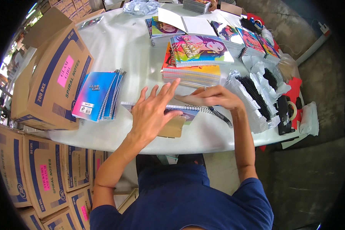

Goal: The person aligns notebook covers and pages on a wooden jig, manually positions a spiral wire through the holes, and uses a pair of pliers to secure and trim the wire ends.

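My left hand (151, 113) lies across the upper edge of a notebook (189, 115), fingers stretched over the far side and thumb on the near side. A brown board backing (172, 127) shows below the thumb. Along the page edge runs a black spiral coil (198, 108), whose loose tail curves down to the right past my right wrist. My right hand (216, 97) is at the coil from the far side, its fingers drawn together and pointing left. Its fingertips partly hide what they touch.
Blue-pink spiral notebooks (94, 94) lie beside a large open carton (55, 76) at left. Colourful notebooks (201, 50) are stacked beyond my hands. Black coils on crumpled paper (253, 96) and a tape roll (292, 111) lie at right. More cartons (44, 172) stand below the table's left side.
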Available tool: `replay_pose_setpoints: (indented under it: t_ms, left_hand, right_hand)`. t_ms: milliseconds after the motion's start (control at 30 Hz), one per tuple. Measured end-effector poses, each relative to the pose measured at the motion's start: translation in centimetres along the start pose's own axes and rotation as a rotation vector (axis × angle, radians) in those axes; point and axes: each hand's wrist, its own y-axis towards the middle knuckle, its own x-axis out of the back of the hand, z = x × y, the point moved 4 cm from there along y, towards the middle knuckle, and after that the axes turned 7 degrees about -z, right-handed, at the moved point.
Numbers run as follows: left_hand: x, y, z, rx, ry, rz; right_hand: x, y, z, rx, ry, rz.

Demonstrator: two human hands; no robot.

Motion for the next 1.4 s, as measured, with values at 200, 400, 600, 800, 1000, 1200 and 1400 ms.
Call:
replay_pose_setpoints:
  t_ms: [200,400,600,800,1000,1200,1400]
  left_hand:
    - [0.3,-0.1,0.3,0.001,-0.003,-0.007]
    - [0.2,-0.5,1.1,0.003,0.016,0.002]
    - [0.7,-0.6,1.7,0.008,0.034,-0.054]
    - [1.2,-0.8,2.2,0.015,0.049,-0.074]
    - [1.4,-0.7,2.4,0.034,0.052,-0.078]
    - [1.9,-1.0,3.0,0.057,0.087,-0.062]
    - [2.4,-1.1,3.5,0.081,0.094,-0.080]
  right_hand:
    - [-0.9,1.0,-0.2,-0.049,0.008,0.010]
    - [-1.4,1.8,0.4,-0.133,-0.040,-0.019]
    - [-0.9,1.6,-2.6,0.034,0.273,-0.023]
    - [-2.0,2.0,-0.7,0.037,0.255,-0.088]
    - [-2.2,1.8,-1.6,0.021,0.642,-0.092]
    - [-3.2,3.0,-1.2,0.020,1.016,-0.239]
    - [-3.3,5.8,-0.9,-0.050,0.260,-0.088]
